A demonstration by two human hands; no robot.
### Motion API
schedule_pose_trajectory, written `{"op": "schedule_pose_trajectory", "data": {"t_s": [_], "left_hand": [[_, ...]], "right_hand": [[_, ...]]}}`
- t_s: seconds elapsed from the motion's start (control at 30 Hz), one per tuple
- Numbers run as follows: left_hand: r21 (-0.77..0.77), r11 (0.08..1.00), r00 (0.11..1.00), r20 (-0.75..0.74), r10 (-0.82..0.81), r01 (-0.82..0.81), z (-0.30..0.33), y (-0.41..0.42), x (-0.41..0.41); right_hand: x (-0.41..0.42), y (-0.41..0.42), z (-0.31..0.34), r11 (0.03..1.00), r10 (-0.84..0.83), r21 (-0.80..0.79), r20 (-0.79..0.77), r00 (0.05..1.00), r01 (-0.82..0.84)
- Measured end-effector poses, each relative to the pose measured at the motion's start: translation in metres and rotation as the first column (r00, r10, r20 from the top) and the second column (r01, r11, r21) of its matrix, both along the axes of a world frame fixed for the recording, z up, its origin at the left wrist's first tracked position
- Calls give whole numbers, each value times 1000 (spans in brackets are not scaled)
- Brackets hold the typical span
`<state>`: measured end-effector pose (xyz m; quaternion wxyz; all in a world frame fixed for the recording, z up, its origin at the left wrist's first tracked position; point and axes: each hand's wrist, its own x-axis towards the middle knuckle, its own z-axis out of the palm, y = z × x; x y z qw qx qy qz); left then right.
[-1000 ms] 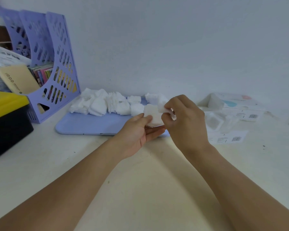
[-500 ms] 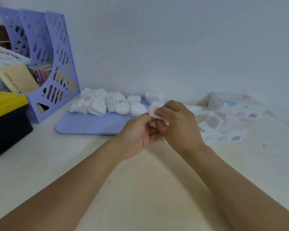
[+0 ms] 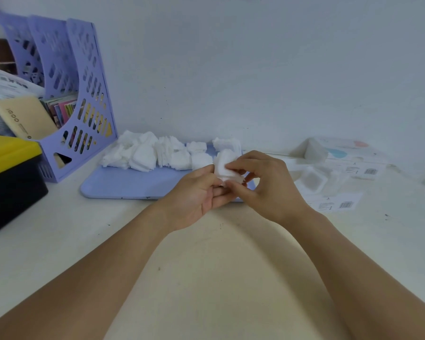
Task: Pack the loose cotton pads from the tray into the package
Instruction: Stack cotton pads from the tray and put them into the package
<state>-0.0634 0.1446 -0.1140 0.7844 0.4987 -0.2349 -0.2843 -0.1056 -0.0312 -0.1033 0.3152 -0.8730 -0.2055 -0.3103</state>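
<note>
A small stack of white cotton pads (image 3: 223, 168) is pinched between both hands over the tray's front right corner. My left hand (image 3: 196, 195) supports the stack from below and the left. My right hand (image 3: 263, 182) grips it from the right with thumb and fingers. More loose cotton pads (image 3: 155, 154) lie in heaps along the back of the lilac tray (image 3: 133, 185). The clear plastic package (image 3: 312, 179) lies on the table right of the tray, with a printed label at its near side.
A lilac file rack (image 3: 88, 99) with booklets stands at the back left. A black box with a yellow lid (image 3: 8, 177) sits at the left edge. A white printed box (image 3: 349, 155) rests behind the package. The wall is close behind.
Both hands closed in on the stack and pulled it slightly nearer; my right hand's fingers now spread around the pads, squaring them up.
</note>
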Motion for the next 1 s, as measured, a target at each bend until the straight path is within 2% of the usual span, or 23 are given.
{"op": "schedule_pose_trajectory", "data": {"t_s": [0.17, 0.33, 0.6, 1.0], "left_hand": [[9, 999, 999, -12, -30, 30, 1, 5, 1], [-32, 998, 991, -118, -63, 59, 5, 5, 3], [5, 1000, 1000, 0, -22, 22, 5, 4, -2], [102, 993, 998, 10, 61, -62, 2, 0, -1]], "right_hand": [[2, -5, 0, 999, 35, 31, -30, 999, -35], [2, -3, 1, 997, 5, 79, -9, 1000, -4], [-2, 9, 1, 995, -62, 84, -9, 998, 62], [-7, 20, -1, 986, -159, 26, -90, 983, 162]]}}
